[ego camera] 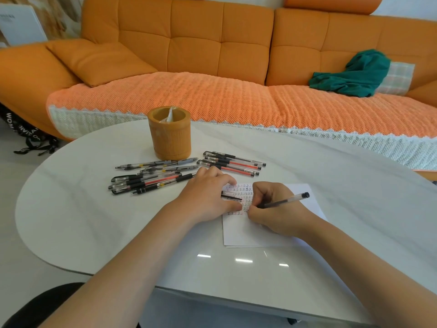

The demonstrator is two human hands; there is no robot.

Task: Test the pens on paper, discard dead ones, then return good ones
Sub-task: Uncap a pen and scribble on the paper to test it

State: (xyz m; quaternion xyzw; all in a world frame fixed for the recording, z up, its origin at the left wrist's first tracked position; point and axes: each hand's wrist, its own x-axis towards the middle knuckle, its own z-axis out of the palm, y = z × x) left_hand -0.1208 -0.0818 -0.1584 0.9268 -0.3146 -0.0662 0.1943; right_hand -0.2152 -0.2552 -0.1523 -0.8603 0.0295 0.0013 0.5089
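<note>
Pen (286, 200) under test sits in the right hand (276, 209), whose fingers are clamped round its grip in a writing hold. Its tip is down on the paper (248, 233), among rows of small marks. The long axis of the pen slants from the tip at the near left up to its back end at the far right, so the back end points away from everything else on the desk (94, 209).

The left hand (208, 197) lies on the far left corner of the paper, just beside the right hand, with its fingers loosely bent and pressing the sheet flat. A thin dark piece (233, 197), perhaps a cap, shows between thumb and forefinger. Whether it is pinched or only lying under the hand cannot be told.

From the writing fingers, every place the pen could go is far and to the left. One bundle of pens (231, 163) lies just beyond the left knuckles. A second bundle (151, 178) lies further left, and the round wooden cup (170, 136) stands behind and between the two.

The left hand is the nearer one to all three. To set the pen down, the right hand would probably have to swing it leftward over the left hand, or pass it across. Which bundle holds tested pens is not evident.
</note>
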